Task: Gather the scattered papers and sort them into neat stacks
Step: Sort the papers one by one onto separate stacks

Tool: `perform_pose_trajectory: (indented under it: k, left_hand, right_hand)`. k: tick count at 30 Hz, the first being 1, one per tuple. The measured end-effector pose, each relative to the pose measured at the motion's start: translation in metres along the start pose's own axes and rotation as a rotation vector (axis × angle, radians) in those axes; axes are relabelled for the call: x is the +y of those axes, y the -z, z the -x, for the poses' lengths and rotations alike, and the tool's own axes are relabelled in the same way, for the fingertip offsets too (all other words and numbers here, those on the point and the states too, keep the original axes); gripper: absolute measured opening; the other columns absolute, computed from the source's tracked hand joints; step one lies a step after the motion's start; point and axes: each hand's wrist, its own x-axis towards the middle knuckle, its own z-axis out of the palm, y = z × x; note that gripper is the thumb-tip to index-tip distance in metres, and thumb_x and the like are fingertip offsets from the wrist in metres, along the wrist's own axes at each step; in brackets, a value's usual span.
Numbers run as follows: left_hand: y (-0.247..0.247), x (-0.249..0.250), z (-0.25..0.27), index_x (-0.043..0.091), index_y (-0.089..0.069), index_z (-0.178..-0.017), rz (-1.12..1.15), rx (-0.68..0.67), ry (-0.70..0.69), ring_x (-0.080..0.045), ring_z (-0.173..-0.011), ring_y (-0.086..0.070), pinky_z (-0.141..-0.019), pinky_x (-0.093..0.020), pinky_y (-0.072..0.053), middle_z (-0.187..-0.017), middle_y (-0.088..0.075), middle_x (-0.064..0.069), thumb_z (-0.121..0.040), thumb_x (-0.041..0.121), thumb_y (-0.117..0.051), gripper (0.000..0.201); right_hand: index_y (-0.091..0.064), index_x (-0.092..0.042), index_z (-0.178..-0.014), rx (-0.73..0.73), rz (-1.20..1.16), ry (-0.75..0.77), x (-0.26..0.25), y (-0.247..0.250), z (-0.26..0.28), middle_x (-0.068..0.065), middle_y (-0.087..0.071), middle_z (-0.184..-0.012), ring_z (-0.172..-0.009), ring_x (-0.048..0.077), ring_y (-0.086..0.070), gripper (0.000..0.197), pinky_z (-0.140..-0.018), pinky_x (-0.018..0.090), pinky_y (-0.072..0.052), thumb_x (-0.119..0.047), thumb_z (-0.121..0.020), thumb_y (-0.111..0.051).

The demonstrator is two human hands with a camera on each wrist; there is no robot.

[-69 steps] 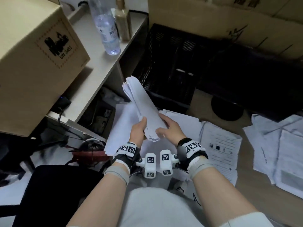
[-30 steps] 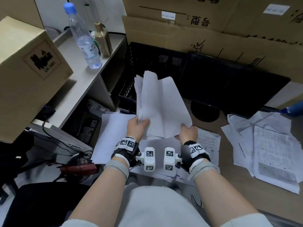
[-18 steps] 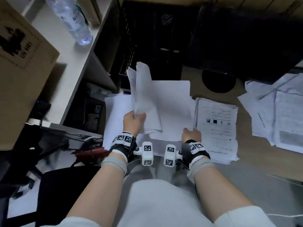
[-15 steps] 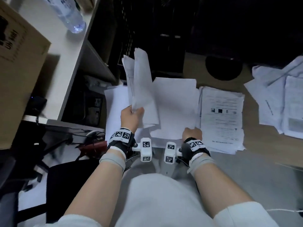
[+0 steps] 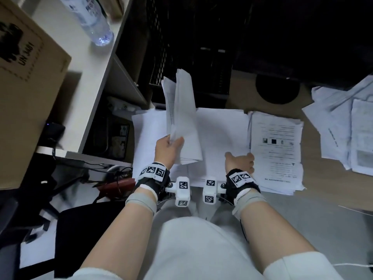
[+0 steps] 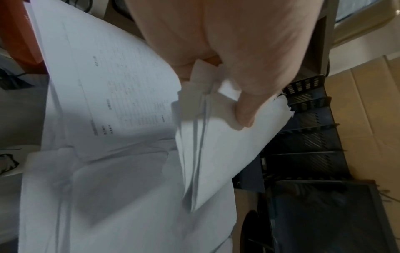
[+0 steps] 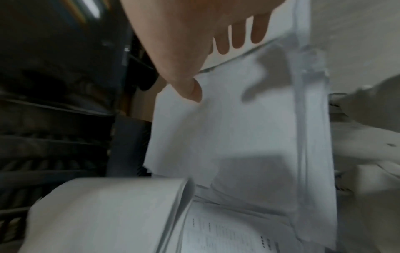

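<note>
My left hand (image 5: 171,139) grips the lower end of a bundle of white papers (image 5: 181,110), which stands tilted up and away from me. In the left wrist view the thumb (image 6: 242,109) pinches the bundle (image 6: 216,154) at its corner. A blank sheet (image 5: 220,134) lies flat on a pile in front of me. My right hand (image 5: 240,159) is at its near right edge with fingers (image 7: 238,39) straight and holding nothing. A squared stack of printed pages (image 5: 275,150) lies just right of it. Loose crumpled papers (image 5: 343,128) are spread at the far right.
A black mesh file tray (image 5: 191,47) stands behind the papers. On the shelf at the left are a water bottle (image 5: 94,23) and a cardboard box (image 5: 26,87). A black round base (image 5: 277,87) sits on the brown desk. Cables and a red object (image 5: 119,184) lie lower left.
Both hands held the bundle before. The right hand drew a sheet off, laid it flat on the pile and let go. The left hand keeps the bundle raised.
</note>
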Motion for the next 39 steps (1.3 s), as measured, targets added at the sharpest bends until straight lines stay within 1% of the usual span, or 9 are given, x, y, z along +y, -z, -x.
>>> perform_pose_trajectory:
  k: [5, 9, 13, 16, 18, 24, 28, 32, 39]
  left_hand:
    - [-0.03, 0.017, 0.011, 0.018, -0.048, -0.071, 0.034, -0.127, -0.062, -0.016, -0.065, -0.042, -0.069, -0.031, -0.035, -0.064, -0.046, 0.008, -0.101, 0.038, -0.056, 0.037]
    - [-0.054, 0.04, 0.024, 0.017, -0.068, -0.096, 0.143, -0.197, -0.025, -0.001, -0.077, -0.069, -0.078, -0.023, -0.053, -0.079, -0.074, 0.013, -0.107, 0.034, -0.048, 0.029]
    - [-0.074, 0.053, 0.033, 0.014, -0.064, -0.088, 0.19, -0.17, -0.033, 0.0, -0.07, -0.066, -0.075, -0.027, -0.055, -0.071, -0.068, 0.014, -0.106, 0.025, -0.049, 0.026]
    - [-0.092, 0.056, 0.044, 0.01, -0.065, -0.087, 0.159, -0.18, -0.065, -0.002, -0.067, -0.067, -0.067, -0.021, -0.054, -0.069, -0.07, 0.013, -0.105, 0.018, -0.052, 0.023]
    - [-0.103, 0.055, 0.049, 0.003, -0.07, -0.099, 0.114, -0.184, -0.096, -0.016, -0.077, -0.071, -0.073, -0.032, -0.057, -0.085, -0.076, -0.003, -0.101, 0.016, -0.057, 0.018]
    - [-0.136, 0.055, 0.068, 0.006, -0.073, -0.107, 0.06, -0.096, -0.148, -0.028, -0.091, -0.075, -0.081, -0.039, -0.061, -0.097, -0.078, -0.011, -0.091, 0.009, -0.071, 0.017]
    - [-0.16, 0.05, 0.082, 0.014, -0.072, -0.105, 0.015, -0.07, -0.212, -0.018, -0.088, -0.074, -0.08, -0.03, -0.06, -0.096, -0.077, -0.002, -0.086, 0.015, -0.078, 0.019]
    - [-0.168, 0.045, 0.088, 0.009, -0.072, -0.103, 0.046, -0.016, -0.201, -0.016, -0.077, -0.07, -0.071, -0.025, -0.055, -0.088, -0.074, -0.001, -0.089, 0.007, -0.072, 0.014]
    - [-0.171, 0.053, 0.086, 0.014, -0.072, -0.101, 0.141, -0.061, -0.206, -0.022, -0.084, -0.072, -0.081, -0.034, -0.06, -0.094, -0.077, -0.007, -0.093, 0.005, -0.067, 0.013]
  right_hand:
    - [-0.054, -0.019, -0.136, -0.44, -0.304, 0.416, -0.039, 0.023, 0.015, 0.001, -0.058, -0.133, -0.114, 0.013, -0.059, 0.048, -0.083, 0.014, -0.048, -0.016, -0.09, -0.067]
    - [-0.047, -0.024, -0.146, -0.678, -0.258, 0.591, -0.062, 0.046, 0.024, -0.009, -0.057, -0.135, -0.118, 0.005, -0.059, 0.067, -0.098, 0.021, -0.049, -0.023, -0.085, -0.076]
    - [-0.034, -0.028, -0.151, -0.796, -0.149, 0.643, -0.058, 0.072, 0.014, -0.015, -0.052, -0.138, -0.118, -0.002, -0.055, 0.089, -0.095, 0.015, -0.047, -0.027, -0.077, -0.084]
    - [-0.028, -0.029, -0.154, -0.823, -0.104, 0.657, -0.052, 0.086, 0.003, -0.012, -0.048, -0.146, -0.126, 0.003, -0.052, 0.102, -0.109, 0.029, -0.042, -0.033, -0.072, -0.088]
    - [-0.03, -0.031, -0.153, -0.838, -0.104, 0.668, -0.049, 0.095, -0.004, -0.012, -0.051, -0.143, -0.124, 0.001, -0.053, 0.101, -0.11, 0.031, -0.043, -0.034, -0.07, -0.088]
    - [-0.048, -0.032, -0.138, -0.888, -0.1, 0.681, -0.045, 0.125, -0.017, -0.015, -0.063, -0.125, -0.11, -0.003, -0.062, 0.066, -0.096, 0.019, -0.049, -0.03, -0.08, -0.08]
    - [-0.06, -0.021, -0.128, -0.845, -0.127, 0.586, -0.044, 0.14, -0.028, -0.003, -0.069, -0.118, -0.11, 0.015, -0.065, 0.039, -0.089, 0.027, -0.05, -0.031, -0.091, -0.064]
    - [-0.064, -0.017, -0.097, -0.701, -0.168, 0.438, -0.039, 0.15, -0.039, 0.009, -0.066, -0.105, -0.114, 0.037, -0.061, 0.029, -0.099, 0.051, -0.049, -0.042, -0.085, -0.055]
    - [-0.069, -0.017, -0.11, -0.741, -0.3, 0.36, -0.033, 0.166, -0.035, 0.005, -0.075, -0.105, -0.101, 0.019, -0.07, 0.051, -0.093, 0.039, -0.056, -0.059, -0.098, -0.043]
